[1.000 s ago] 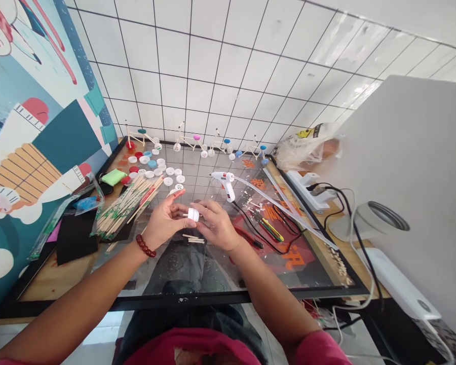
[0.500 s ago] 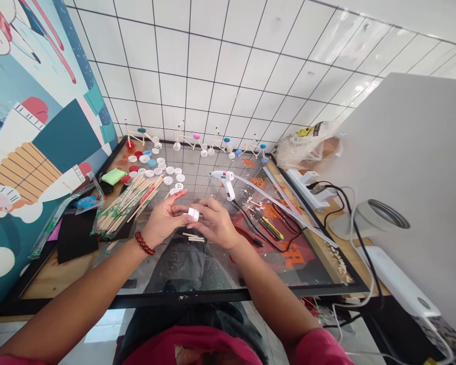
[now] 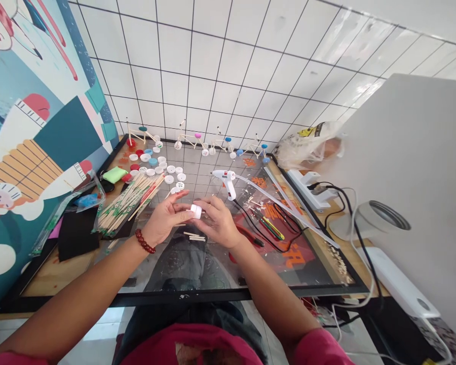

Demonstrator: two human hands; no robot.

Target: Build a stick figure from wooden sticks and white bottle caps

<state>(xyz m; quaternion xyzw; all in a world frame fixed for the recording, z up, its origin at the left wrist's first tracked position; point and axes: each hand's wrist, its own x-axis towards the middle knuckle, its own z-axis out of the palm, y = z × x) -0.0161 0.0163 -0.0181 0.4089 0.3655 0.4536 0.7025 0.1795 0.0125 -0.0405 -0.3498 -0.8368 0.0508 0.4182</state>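
Two white bottle caps (image 3: 196, 211), apparently pressed face to face, are pinched above the glass tabletop between both hands. My left hand (image 3: 167, 217), with a red bead bracelet on the wrist, grips their left side with thumb and fingers while its index finger points away. From the right, my right hand (image 3: 219, 223) closes thumb and fingertips around the other side. Several short cut sticks (image 3: 194, 236) lie on the glass just below the hands. Beyond them a white glue gun (image 3: 227, 183) rests on its side.
Bamboo sticks (image 3: 131, 208) in wrappers and loose caps (image 3: 169, 179) lie to the left. Small stick-and-cap bicycles (image 3: 192, 142) line the back edge. On the right are a yellow utility knife (image 3: 272, 228), red-handled pliers (image 3: 250, 235), black cables and a power strip (image 3: 311, 190).
The hands and caps have shifted very slightly right, and the caps appear turned a little. Both hands keep their hold. The view has moved slightly.
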